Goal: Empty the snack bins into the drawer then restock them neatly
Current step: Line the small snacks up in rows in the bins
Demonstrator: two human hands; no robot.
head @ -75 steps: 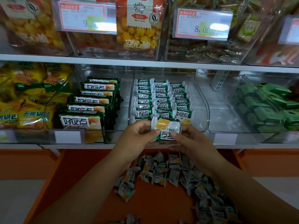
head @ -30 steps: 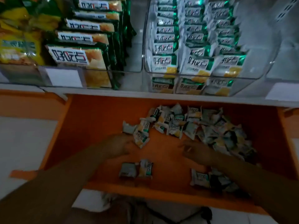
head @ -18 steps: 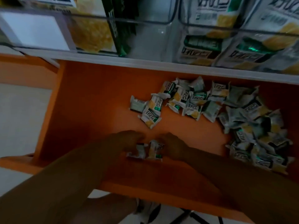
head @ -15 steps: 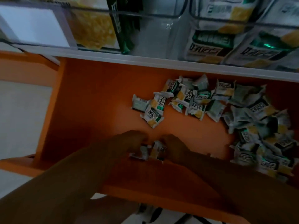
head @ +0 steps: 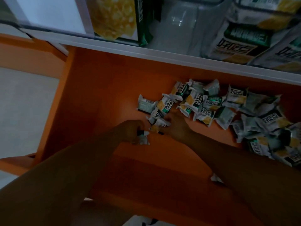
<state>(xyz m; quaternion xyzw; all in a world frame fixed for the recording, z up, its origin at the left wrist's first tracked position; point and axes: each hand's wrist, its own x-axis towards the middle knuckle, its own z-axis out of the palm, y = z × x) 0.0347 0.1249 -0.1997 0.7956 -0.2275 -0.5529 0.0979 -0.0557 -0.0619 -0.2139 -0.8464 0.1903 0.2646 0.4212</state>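
Note:
The orange drawer [head: 101, 98] is pulled out below the shelf. A loose pile of small green, white and yellow snack packets [head: 228, 108] lies across its back right. My left hand [head: 128, 132] grips one packet [head: 143, 138] just above the drawer floor. My right hand [head: 177, 128] is close beside it at the pile's left end, and its fingers pinch another packet [head: 158, 126]. Above, the clear snack bin [head: 182, 28] holds upright packets [head: 244, 43] behind its front wall.
The white shelf edge [head: 162, 53] overhangs the drawer's back. A neighbouring bin holds larger green and yellow packs [head: 114, 18]. One stray packet [head: 215, 178] peeks out beside my right forearm. Pale floor [head: 24, 103] lies left of the drawer.
Both hands left the bin and came down into the drawer. They closed on two stray packets near the front, then lifted them toward the pile. My view tilted down.

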